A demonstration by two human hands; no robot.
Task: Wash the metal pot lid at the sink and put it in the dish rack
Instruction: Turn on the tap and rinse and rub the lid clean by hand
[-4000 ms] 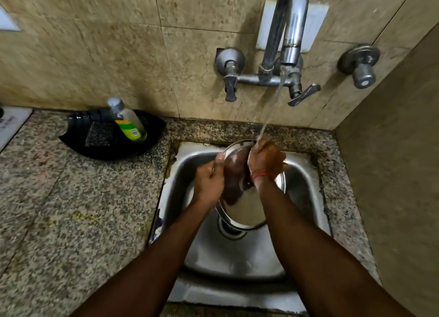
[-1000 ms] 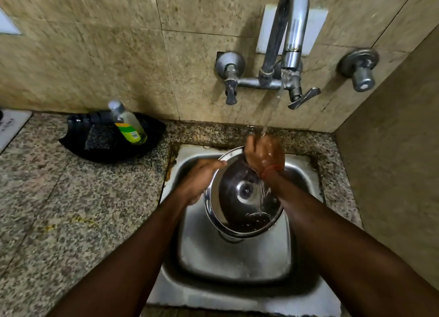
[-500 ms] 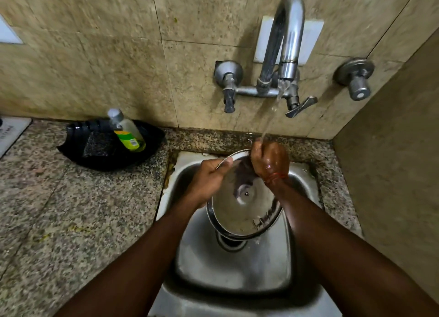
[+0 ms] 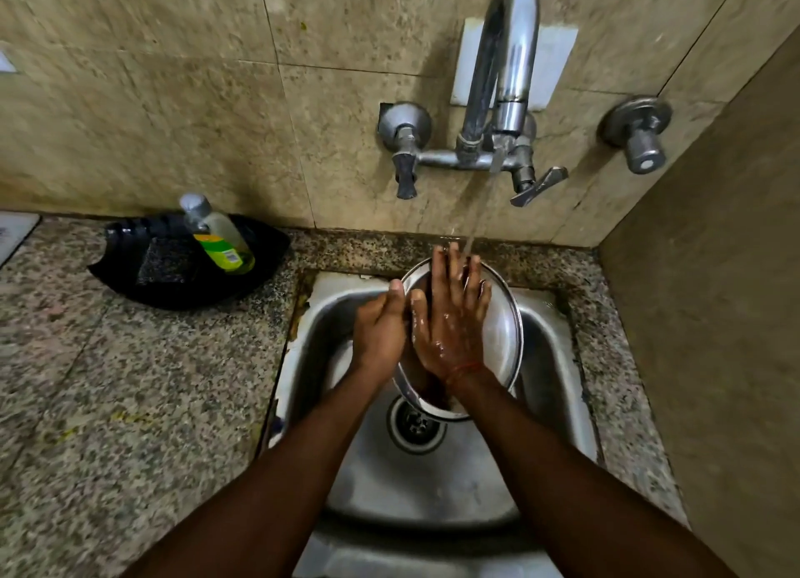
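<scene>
Gripping the metal pot lid (image 4: 502, 335) by its rim, left hand (image 4: 379, 331); right hand (image 4: 450, 322) flat, fingers spread, under running water.

The left hand (image 4: 379, 331) is gripping the metal pot lid (image 4: 502, 339) by its rim over the sink (image 4: 558, 361). The right hand (image 4: 448, 322) is lying flat on it. Water is falling from the tap (image 4: 506, 80).

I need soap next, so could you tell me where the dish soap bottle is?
In the head view, the dish soap bottle leans in the black tray on the counter, left of the sink, against the wall.

Left hand (image 4: 379, 331) gripping, right hand (image 4: 450, 318) flat, fingers spread.
</scene>
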